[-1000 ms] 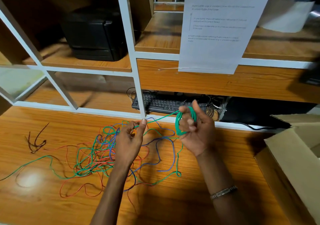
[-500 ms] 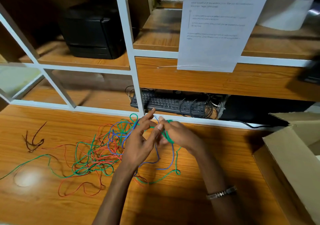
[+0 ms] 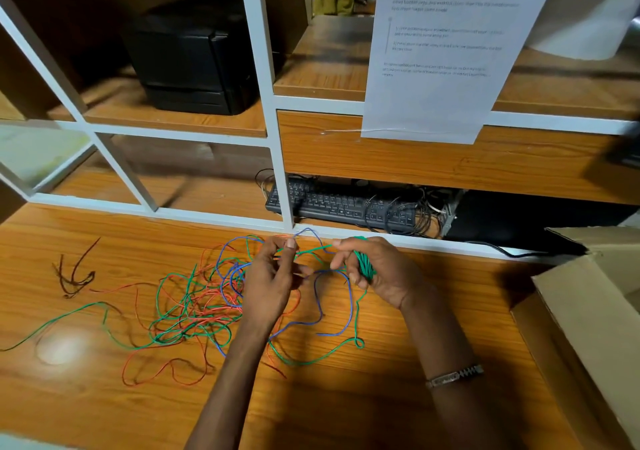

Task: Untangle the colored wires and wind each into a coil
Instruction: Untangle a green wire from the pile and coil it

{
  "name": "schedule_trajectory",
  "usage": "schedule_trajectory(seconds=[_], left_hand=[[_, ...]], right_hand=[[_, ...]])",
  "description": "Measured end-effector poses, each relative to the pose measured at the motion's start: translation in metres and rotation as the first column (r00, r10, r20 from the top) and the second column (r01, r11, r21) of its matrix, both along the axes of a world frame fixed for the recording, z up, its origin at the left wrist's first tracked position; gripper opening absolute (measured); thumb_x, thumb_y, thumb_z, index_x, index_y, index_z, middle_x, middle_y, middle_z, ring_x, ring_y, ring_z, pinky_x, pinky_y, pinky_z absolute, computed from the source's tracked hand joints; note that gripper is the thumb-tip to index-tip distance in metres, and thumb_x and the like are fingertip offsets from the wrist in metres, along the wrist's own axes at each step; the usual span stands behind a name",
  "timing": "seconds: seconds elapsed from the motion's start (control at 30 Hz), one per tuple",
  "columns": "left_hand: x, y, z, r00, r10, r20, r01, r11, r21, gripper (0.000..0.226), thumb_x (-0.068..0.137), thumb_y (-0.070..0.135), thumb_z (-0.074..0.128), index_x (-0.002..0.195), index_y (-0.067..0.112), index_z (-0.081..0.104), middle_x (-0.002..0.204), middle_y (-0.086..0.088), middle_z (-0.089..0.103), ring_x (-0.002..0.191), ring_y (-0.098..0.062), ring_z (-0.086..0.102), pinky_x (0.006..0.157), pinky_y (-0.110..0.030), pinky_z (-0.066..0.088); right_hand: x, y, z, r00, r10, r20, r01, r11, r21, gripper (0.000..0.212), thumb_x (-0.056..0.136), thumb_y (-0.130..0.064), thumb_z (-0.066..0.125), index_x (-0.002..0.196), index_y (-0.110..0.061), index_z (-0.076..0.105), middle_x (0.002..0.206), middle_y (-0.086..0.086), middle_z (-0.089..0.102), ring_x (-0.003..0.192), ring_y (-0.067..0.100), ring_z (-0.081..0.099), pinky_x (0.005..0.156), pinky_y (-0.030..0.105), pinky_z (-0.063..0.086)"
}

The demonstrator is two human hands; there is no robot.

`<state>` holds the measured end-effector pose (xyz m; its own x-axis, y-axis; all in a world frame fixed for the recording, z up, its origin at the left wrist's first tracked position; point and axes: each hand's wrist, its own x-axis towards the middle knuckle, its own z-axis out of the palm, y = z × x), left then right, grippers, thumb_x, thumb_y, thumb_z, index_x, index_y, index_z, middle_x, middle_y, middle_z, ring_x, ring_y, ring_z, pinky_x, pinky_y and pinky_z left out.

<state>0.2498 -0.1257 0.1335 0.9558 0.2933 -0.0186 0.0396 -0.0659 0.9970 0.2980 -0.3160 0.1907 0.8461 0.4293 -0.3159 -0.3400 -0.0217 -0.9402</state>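
Note:
A loose tangle of green, red and blue wires (image 3: 201, 305) lies on the wooden table (image 3: 346, 408), left of centre. My right hand (image 3: 377, 273) grips a small coil of green wire (image 3: 364, 265) wound round its fingers. A taut stretch of the green wire (image 3: 313, 250) runs from the coil to my left hand (image 3: 273, 276), which pinches it between thumb and fingertips above the tangle. A blue wire loop (image 3: 341, 311) and a green loop (image 3: 358, 342) trail on the table below both hands.
A short dark brown wire (image 3: 74, 273) lies apart at the far left. An open cardboard box (image 3: 588, 311) stands at the right edge. Behind the hands runs a white shelf frame (image 3: 280, 172) with a black keyboard (image 3: 341, 203), a black device (image 3: 194, 61) and a hanging paper sheet (image 3: 446, 51).
My right hand came down from its raised position with the green coil. The hands met half a second ago and have now drawn slightly apart, stretching the green wire between them.

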Motion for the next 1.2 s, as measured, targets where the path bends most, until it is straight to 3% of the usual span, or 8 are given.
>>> schedule_trajectory(seconds=[0.17,0.4,0.53,0.77,0.83,0.97,1.1,1.2], left_hand=[[-0.002,0.01,-0.012,0.986,0.159,-0.045,-0.153,0.98,0.127,0.038,0.106,0.05,0.058,0.096,0.015,0.07,0.069,-0.007,0.078,0.054,-0.029,0.074,0.06,-0.043,0.061],[0.0,0.023,-0.006,0.92,0.331,-0.21,-0.374,0.902,-0.217,0.024,0.101,0.026,0.069,0.09,0.006,0.076,0.049,-0.008,0.065,0.032,-0.011,0.047,0.039,-0.017,0.032],[-0.005,0.047,-0.012,0.893,0.392,-0.222,-0.434,0.879,-0.198,0.02,0.1,0.02,0.069,0.096,0.002,0.076,0.038,0.002,0.047,0.031,-0.007,0.034,0.036,-0.016,0.024],[-0.006,0.059,-0.012,0.937,0.343,-0.062,-0.348,0.927,-0.14,0.022,0.108,0.034,0.058,0.095,0.016,0.062,0.084,-0.014,0.077,0.048,-0.015,0.067,0.046,-0.021,0.049],[-0.002,0.052,-0.012,0.954,0.267,-0.135,-0.288,0.943,-0.169,0.011,0.108,0.031,0.058,0.115,0.022,0.059,0.094,-0.014,0.078,0.05,-0.016,0.071,0.046,-0.021,0.051],[-0.006,0.032,-0.002,0.986,0.078,-0.148,-0.097,0.988,-0.122,0.046,0.102,0.019,0.069,0.144,0.029,0.053,0.105,-0.005,0.08,0.07,-0.018,0.077,0.055,-0.024,0.057],[-0.011,0.008,0.01,0.946,-0.325,0.024,0.318,0.938,0.138,0.048,0.098,0.03,0.074,0.143,0.035,0.058,0.142,0.014,0.065,0.13,-0.006,0.061,0.103,-0.027,0.052],[-0.008,-0.006,0.016,0.891,-0.442,0.102,0.423,0.89,0.169,0.039,0.104,0.023,0.064,0.143,0.018,0.059,0.137,0.007,0.068,0.133,-0.009,0.061,0.112,-0.025,0.045]], right_hand=[[0.005,-0.004,-0.009,0.989,-0.146,0.02,0.146,0.988,-0.05,0.033,0.094,-0.027,0.068,0.079,0.0,0.078,0.053,0.012,0.057,0.041,0.017,0.045,0.045,0.021,0.037],[0.002,-0.008,-0.008,0.995,-0.094,0.015,0.095,0.994,-0.052,0.032,0.092,-0.024,0.067,0.074,0.002,0.075,0.048,0.013,0.054,0.041,0.02,0.045,0.043,0.025,0.036],[0.006,-0.018,-0.008,0.98,-0.184,-0.077,0.186,0.982,0.021,0.035,0.092,-0.018,0.06,0.063,-0.001,0.069,0.043,0.008,0.05,0.034,0.016,0.039,0.035,0.021,0.03],[0.015,-0.031,-0.006,0.991,-0.129,-0.039,0.126,0.99,-0.057,0.037,0.096,-0.023,0.06,0.066,-0.002,0.071,0.044,0.01,0.052,0.033,0.015,0.042,0.035,0.021,0.033],[0.01,-0.025,-0.008,0.991,-0.105,-0.081,0.103,0.994,-0.024,0.035,0.097,-0.022,0.057,0.073,0.001,0.068,0.044,0.008,0.053,0.033,0.013,0.043,0.035,0.02,0.033],[0.001,-0.018,-0.007,0.995,-0.05,-0.089,0.052,0.998,0.024,0.031,0.1,-0.017,0.053,0.081,0.005,0.064,0.046,0.005,0.056,0.034,0.011,0.046,0.035,0.019,0.035],[-0.003,-0.01,-0.003,0.997,0.012,-0.074,-0.01,1.0,0.026,0.033,0.095,-0.022,0.059,0.075,0.001,0.07,0.047,0.008,0.054,0.036,0.012,0.046,0.036,0.02,0.037],[-0.005,-0.004,-0.001,0.995,0.053,-0.086,-0.044,0.995,0.094,0.034,0.095,-0.023,0.058,0.074,0.001,0.068,0.043,0.007,0.052,0.033,0.012,0.043,0.037,0.018,0.032]])
